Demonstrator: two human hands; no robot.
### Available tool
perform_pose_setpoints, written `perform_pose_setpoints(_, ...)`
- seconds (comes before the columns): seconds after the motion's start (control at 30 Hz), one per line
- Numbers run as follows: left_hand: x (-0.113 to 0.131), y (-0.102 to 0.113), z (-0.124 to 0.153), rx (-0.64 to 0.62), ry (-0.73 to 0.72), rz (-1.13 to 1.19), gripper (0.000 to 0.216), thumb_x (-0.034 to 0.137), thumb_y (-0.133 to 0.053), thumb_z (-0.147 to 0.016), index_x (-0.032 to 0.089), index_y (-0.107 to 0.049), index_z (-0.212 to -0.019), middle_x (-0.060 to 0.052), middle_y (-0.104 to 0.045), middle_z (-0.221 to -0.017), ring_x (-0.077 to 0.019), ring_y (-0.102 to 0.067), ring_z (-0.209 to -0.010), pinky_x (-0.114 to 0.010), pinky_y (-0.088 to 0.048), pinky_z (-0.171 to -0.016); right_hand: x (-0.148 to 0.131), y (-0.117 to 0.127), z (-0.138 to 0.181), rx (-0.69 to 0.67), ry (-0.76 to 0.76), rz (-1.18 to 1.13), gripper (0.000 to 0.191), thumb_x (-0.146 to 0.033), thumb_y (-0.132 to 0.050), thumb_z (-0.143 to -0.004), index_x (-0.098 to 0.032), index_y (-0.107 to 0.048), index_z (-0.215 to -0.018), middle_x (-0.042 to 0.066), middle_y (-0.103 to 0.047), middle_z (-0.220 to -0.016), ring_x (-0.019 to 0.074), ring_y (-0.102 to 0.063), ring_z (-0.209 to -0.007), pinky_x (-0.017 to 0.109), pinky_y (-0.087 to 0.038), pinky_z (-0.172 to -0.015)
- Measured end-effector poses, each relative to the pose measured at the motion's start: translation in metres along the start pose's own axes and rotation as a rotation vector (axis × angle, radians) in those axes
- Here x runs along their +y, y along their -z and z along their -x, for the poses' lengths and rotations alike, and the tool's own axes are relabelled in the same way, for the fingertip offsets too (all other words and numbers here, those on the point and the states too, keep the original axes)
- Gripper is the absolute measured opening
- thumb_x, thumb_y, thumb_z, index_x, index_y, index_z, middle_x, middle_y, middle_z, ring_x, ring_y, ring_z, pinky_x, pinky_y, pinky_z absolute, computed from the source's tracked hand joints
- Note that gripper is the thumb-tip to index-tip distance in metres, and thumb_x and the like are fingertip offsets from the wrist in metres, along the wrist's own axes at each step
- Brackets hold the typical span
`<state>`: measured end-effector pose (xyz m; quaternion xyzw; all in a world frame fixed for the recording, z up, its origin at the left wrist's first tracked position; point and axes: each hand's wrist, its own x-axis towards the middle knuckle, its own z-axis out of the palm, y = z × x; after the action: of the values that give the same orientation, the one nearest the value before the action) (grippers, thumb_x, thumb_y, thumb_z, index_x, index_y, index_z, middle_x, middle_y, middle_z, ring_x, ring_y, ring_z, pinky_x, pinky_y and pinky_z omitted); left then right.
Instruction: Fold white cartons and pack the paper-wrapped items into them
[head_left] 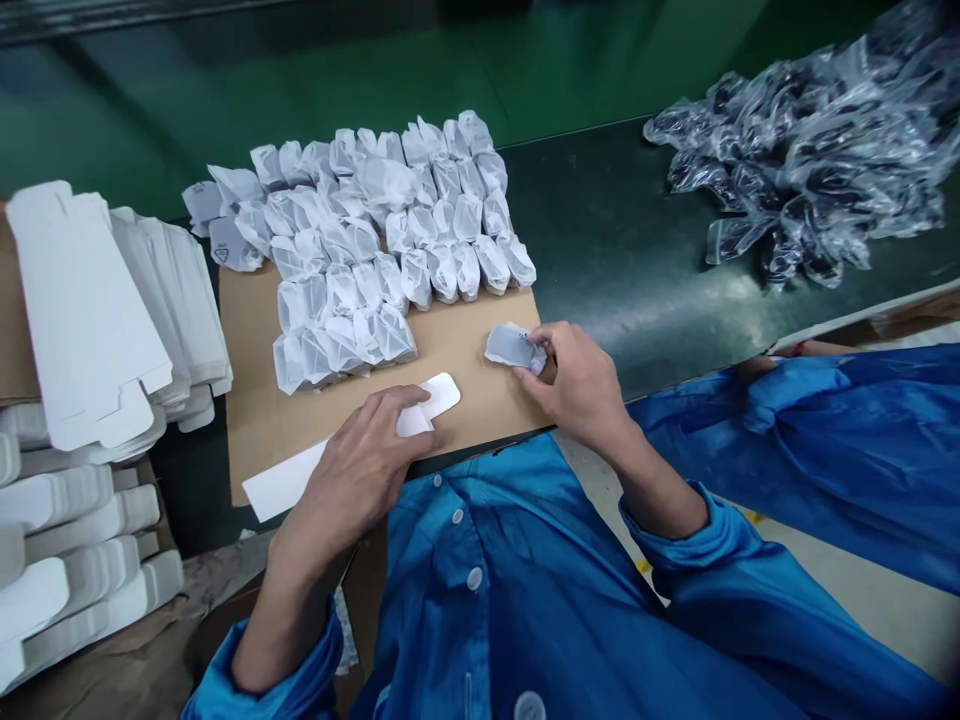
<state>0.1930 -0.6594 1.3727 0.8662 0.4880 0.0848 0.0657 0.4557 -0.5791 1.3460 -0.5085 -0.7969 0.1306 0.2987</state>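
At your ten o'clock, wrapped white packets (375, 235) sit in rows on the cardboard sheet (465, 350). At nine o'clock you have stacks of flat white carton blanks (97, 320). At two o'clock lies a heap of clear bags (810, 170), probably holding dark parts, on the dark green conveyor belt (615, 250).
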Motion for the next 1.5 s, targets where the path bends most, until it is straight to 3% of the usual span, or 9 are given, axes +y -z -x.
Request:
perform_pose_setpoints(0.13, -0.003, 0.000, 0.001, 0.004, -0.018, 0.006, 0.034, 0.007, -0.047, -0.091, 0.029, -0.070, -0.102, -0.009, -0.044, -0.134, -0.0286, -0.047, -0.122, -0.044, -0.050, -0.092, -0.018, 0.019, -0.008, -0.397, 0.223, -0.452, 0.038, -0.016, -0.068, -0.081, -0.019, -0.058, -0.117, 0.005, -0.068, -0.111, 0.0171, -0.065, -0.093, 0.028, -0.050, -0.080)
perform_pose_setpoints(0.37, -0.007, 0.001, 0.004, 0.019, -0.029, 0.110, 0.031, 0.014, -0.048, -0.095, 0.032, -0.068, -0.111, -0.008, -0.043, -0.133, -0.0250, -0.047, -0.121, -0.040, -0.050, -0.092, -0.027, 0.001, -0.054, -0.652, 0.425, -0.324, 0.033, -0.010, -0.071, -0.078, -0.017, -0.065, -0.109, 0.004, -0.070, -0.105, 0.0171, -0.063, -0.093, 0.027, -0.045, -0.080)
perform_pose_setpoints(0.6, -0.010, -0.001, -0.001, 0.085, -0.015, 0.078, 0.032, 0.011, -0.048, -0.094, 0.030, -0.069, -0.109, -0.008, -0.044, -0.132, -0.0266, -0.048, -0.121, -0.044, -0.049, -0.094, -0.041, -0.026, -0.036, -0.427, 0.606, -0.067, 0.017, -0.017, -0.056, -0.093, -0.013, -0.061, -0.109, 0.011, -0.067, -0.103, 0.0232, -0.058, -0.096, 0.035, -0.049, -0.080)
perform_pose_setpoints(0.73, -0.004, -0.002, 0.003, 0.136, -0.025, 0.037, 0.036, 0.012, -0.050, -0.093, 0.033, -0.064, -0.119, -0.008, -0.043, -0.137, -0.0263, -0.047, -0.126, -0.042, -0.049, -0.099, -0.044, -0.036, -0.016, -0.284, 0.645, -0.029, 0.024, -0.013, -0.044, -0.097, -0.010, -0.056, -0.117, 0.015, -0.065, -0.112, 0.0241, -0.057, -0.098, 0.038, -0.052, -0.082)
perform_pose_setpoints(0.87, -0.007, -0.004, 0.024, 0.199, 0.172, -0.077, 0.052, 0.028, -0.059, -0.091, 0.025, -0.045, -0.142, -0.015, -0.046, -0.142, -0.0319, -0.049, -0.129, -0.046, -0.048, -0.099, -0.038, -0.045, -0.012, -0.158, 0.557, -0.171, 0.029, -0.022, -0.054, -0.096, -0.011, -0.055, -0.122, 0.014, -0.066, -0.113, 0.0241, -0.059, -0.101, 0.039, -0.053, -0.087)
perform_pose_setpoints(0.97, -0.017, -0.007, 0.042, 0.201, 0.326, -0.144, 0.053, 0.035, -0.061, -0.090, 0.019, -0.047, -0.139, -0.013, -0.064, -0.121, -0.0308, -0.060, -0.108, -0.044, -0.049, -0.092, -0.041, -0.050, -0.011, -0.170, 0.521, -0.186, 0.030, -0.018, -0.052, -0.096, -0.013, -0.057, -0.125, 0.014, -0.067, -0.113, 0.0255, -0.061, -0.102, 0.044, -0.054, -0.089)
perform_pose_setpoints(1.2, -0.001, 0.002, 0.051, 0.382, 0.358, -0.438, 0.042, 0.026, -0.066, -0.085, 0.017, -0.056, -0.125, -0.012, -0.068, -0.102, -0.0285, -0.060, -0.086, -0.038, -0.044, -0.074, -0.068, -0.018, -0.017, -0.398, 0.152, -0.800, 0.044, -0.011, -0.059, -0.088, -0.020, -0.053, -0.131, 0.006, -0.063, -0.131, 0.0154, -0.065, -0.111, 0.032, -0.057, -0.095)
perform_pose_setpoints(1.37, 0.020, 0.003, 0.046, 0.586, 0.349, -0.499, 0.046, 0.023, -0.072, -0.081, 0.022, -0.055, -0.123, -0.010, -0.068, -0.102, -0.0269, -0.061, -0.087, -0.037, -0.044, -0.074, -0.075, 0.009, -0.022, -0.260, 0.227, -0.737, 0.045, -0.012, -0.071, -0.082, -0.020, -0.060, -0.125, 0.006, -0.066, -0.127, 0.0173, -0.064, -0.113, 0.034, -0.055, -0.100)
perform_pose_setpoints(1.5, 0.025, -0.004, 0.044, 0.574, 0.353, -0.436, 0.050, 0.020, -0.069, -0.083, 0.025, -0.050, -0.129, -0.013, -0.066, -0.116, -0.0279, -0.063, -0.099, -0.035, -0.047, -0.074, -0.073, 0.016, -0.018, -0.258, 0.187, -0.865, 0.048, -0.013, -0.074, -0.081, -0.019, -0.059, -0.126, 0.006, -0.068, -0.124, 0.0161, -0.066, -0.114, 0.029, -0.057, -0.095)
